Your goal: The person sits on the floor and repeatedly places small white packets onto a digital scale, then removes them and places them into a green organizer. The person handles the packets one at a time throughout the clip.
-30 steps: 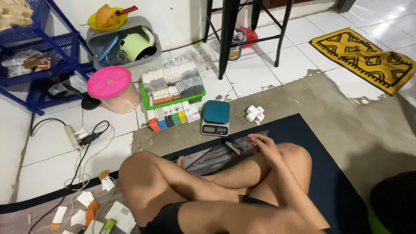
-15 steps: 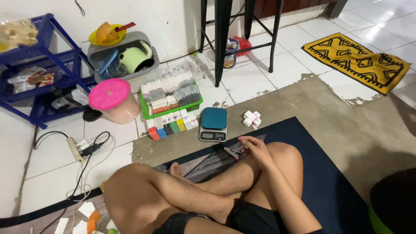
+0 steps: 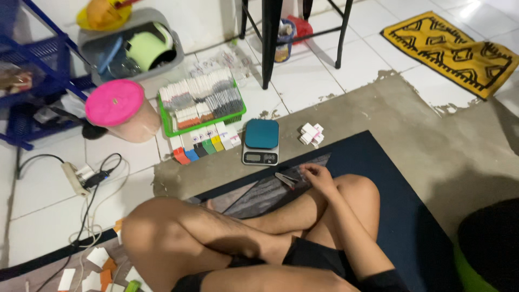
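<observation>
The fingers [image 3: 309,172] of the right hand [image 3: 319,177] curl loosely over the edge of a grey plastic sheet [image 3: 270,190] spread on the dark blue floor mat [image 3: 400,216]; whether they pinch it or only rest on it cannot be told. The left hand is out of sight. A small dark clip-like tool [image 3: 285,179] lies on the sheet just beside the hand, at its 9 o'clock.

Going left to right across the floor: a white power strip with black cables [image 3: 75,177] at the hand's 9 o'clock, well apart; a round tub with a pink lid [image 3: 114,103] at 10 o'clock; a green plastic basket packed with small white and dark boxes [image 3: 201,100], with a row of coloured small boxes [image 3: 201,147] in front of it; a teal-topped digital kitchen scale [image 3: 261,141] at 11 o'clock, near the hand; and a small heap of white packets [image 3: 311,133] at 12 o'clock. A yellow patterned rug [image 3: 459,51] lies far off at 2 o'clock.
</observation>
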